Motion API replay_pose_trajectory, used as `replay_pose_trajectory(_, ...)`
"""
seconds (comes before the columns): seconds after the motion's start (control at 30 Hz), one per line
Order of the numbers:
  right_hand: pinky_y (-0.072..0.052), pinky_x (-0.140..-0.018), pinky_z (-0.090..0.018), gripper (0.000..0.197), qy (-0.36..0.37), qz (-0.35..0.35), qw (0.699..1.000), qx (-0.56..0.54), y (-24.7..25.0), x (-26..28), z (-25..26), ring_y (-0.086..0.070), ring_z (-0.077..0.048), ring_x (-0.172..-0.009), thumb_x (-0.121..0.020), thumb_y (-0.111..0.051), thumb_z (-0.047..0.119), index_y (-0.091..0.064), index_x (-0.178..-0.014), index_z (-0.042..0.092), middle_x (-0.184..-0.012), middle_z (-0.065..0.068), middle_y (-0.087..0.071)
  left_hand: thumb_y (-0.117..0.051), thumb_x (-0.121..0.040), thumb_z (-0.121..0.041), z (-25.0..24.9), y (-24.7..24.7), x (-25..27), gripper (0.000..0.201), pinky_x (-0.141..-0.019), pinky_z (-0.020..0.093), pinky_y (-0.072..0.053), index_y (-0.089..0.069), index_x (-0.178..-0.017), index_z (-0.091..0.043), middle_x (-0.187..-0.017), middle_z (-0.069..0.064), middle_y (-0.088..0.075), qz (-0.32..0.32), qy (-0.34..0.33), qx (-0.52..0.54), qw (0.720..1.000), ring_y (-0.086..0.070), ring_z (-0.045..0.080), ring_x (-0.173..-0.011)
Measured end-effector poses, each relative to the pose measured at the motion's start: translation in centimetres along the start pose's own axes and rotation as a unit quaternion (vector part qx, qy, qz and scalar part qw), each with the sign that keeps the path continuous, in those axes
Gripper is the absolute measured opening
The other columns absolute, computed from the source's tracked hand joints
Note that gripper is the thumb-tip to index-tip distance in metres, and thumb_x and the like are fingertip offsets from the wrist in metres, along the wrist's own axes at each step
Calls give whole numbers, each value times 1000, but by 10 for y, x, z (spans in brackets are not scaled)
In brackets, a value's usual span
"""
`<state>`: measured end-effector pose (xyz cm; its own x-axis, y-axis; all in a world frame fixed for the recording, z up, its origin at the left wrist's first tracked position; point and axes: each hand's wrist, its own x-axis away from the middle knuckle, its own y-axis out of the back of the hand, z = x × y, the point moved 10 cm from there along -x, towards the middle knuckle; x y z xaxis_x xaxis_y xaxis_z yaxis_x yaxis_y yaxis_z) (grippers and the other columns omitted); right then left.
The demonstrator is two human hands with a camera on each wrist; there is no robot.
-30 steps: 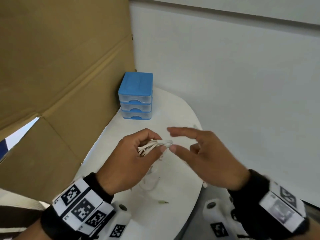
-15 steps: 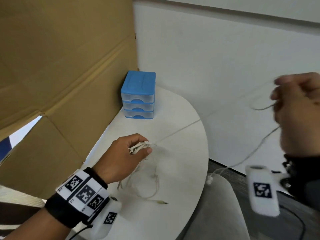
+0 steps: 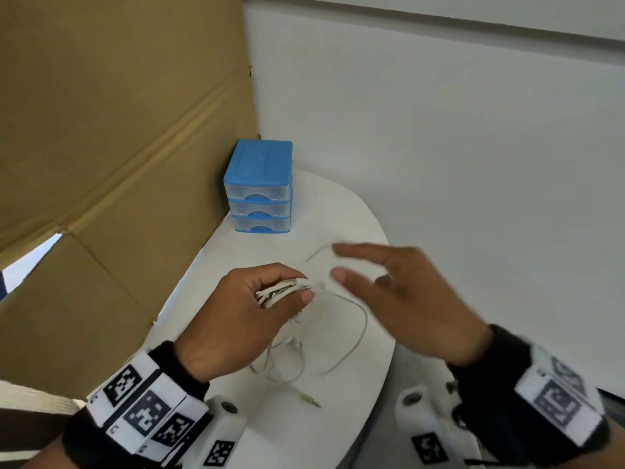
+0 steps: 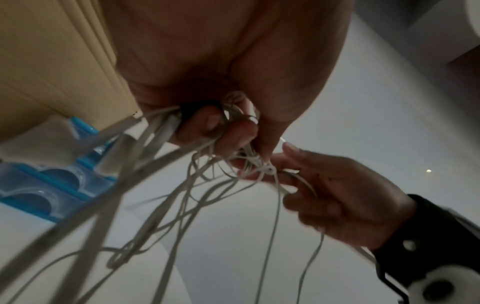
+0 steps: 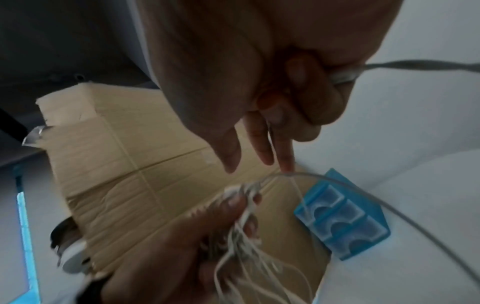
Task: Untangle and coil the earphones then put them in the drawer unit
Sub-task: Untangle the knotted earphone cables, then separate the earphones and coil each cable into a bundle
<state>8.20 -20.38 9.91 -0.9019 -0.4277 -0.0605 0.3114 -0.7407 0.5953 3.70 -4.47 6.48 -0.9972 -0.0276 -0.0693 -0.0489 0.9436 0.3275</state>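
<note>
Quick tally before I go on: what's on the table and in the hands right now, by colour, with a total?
White: 1, the earphones, bunched in the left hand, loose cord trailing on the table and running to the right hand.
Blue: 1, the drawer unit, 3 drawers, all closed.
Total: 2 things.

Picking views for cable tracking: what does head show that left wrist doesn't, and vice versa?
Head only: the jack plug lying on the white table, the drawer unit's blue top, both wristbands. Left wrist only: the underside of the left hand, its fingers curled round the earphones bundle, loose loops hanging below. Both: the right hand reaching in close to the bundle, and the closed drawer fronts.
</note>
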Motion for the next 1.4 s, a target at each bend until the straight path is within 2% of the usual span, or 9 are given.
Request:
replay_pose_trajectory(0.2, -31, -45, -8, 15, 0, 95, 993, -67, -17, 4, -1, -40, 0, -38, -91, -66, 17, -76, -86, 7, -43, 12, -52, -71, -84, -22, -5, 7, -1, 3, -54, 11, -44, -74, -84, -21, -66, -10, -69, -13, -7, 20, 1000, -56, -1, -53)
replay_pose_trajectory(0.37, -23, -41, -12, 19, 84, -209, 966, -126, 83, -3, 7, -31, -2, -41, -94, -62, 9, -73, -81, 18, -46, 15, -52, -72, -85, -22, 17, 11, -7, 2, -49, 9, -39, -73, -85, -23, -63, -10, -67, -4, 29, -4, 1000, -53, -2, -49)
replay_pose_trajectory(0.5, -26, -46, -22, 13, 95, -339, 923, -157, 154, 7, -3, -36, -12, -49, -88, -65, 33, -74, -80, 28, -47, 10, -51, -70, -87, -23, 54, 13, -9, 4, -49, 15, -41, -73, -83, -22, -63, -7, -66, 12, 93, -53, 994, -53, 2, -49)
replay_pose_trajectory(0.6, -30, -45, -18, 12, 79, -317, 934, -148, 155, 4, -6, -39, -10, -47, -89, -66, 32, -75, -83, 26, -46, 9, -50, -74, -83, -29, 71, 19, -10, 10, -50, 19, -46, -74, -93, -29, -72, -10, -70, -21, 129, -47, 990, -57, 7, -54)
replay_pose_trajectory(0.8, -32, -47, -22, 13, 75, -164, 976, -125, 85, -10, -1, -38, -9, -48, -90, -67, 15, -76, -81, 17, -49, 11, -53, -69, -79, -53, 67, 26, -8, 52, -102, 25, -41, -52, -128, -48, -134, -26, -52, -11, 116, -227, 967, -50, 0, -123)
replay_pose_trajectory(0.87, -35, -51, -37, 12, 71, -65, 988, -117, 49, -10, 3, -42, -17, -54, -89, -69, 22, -77, -82, 18, -57, -10, -61, -67, -82, -50, 38, 20, -6, 54, -109, 28, -37, -47, -132, -48, -140, -27, -47, -38, 39, -211, 976, -43, -3, -129)
replay_pose_trajectory(1.0, -37, -51, -32, 15, 59, 47, 993, -87, 3, 0, 10, -43, -23, -51, -91, -67, 25, -77, -83, 17, -66, -24, -60, -58, -92, -46, -16, -12, 4, 44, -100, 15, -40, -50, -134, -40, -128, -22, -61, 13, -43, -64, 997, -52, -5, -122)
replay_pose_trajectory(1.13, -32, -53, -15, 15, 47, 1, 996, -73, 10, -2, 5, -38, -8, -49, -90, -68, 23, -76, -79, 18, -58, -17, -54, -39, -101, -9, -10, -17, 9, 32, -86, 47, -52, -71, -101, -10, -89, 15, -74, 33, 90, 170, 981, -72, 29, -85)
replay_pose_trajectory(1.4, -28, -46, -11, 16, 28, -76, 995, -60, 28, -9, -14, -31, -7, -44, -89, -69, 23, -75, -75, 20, -47, 9, -43, -55, -79, -43, 6, -30, 11, 33, -76, 34, -47, -65, -75, -12, -101, 4, -75, 86, 146, 148, 974, -70, 19, -84)
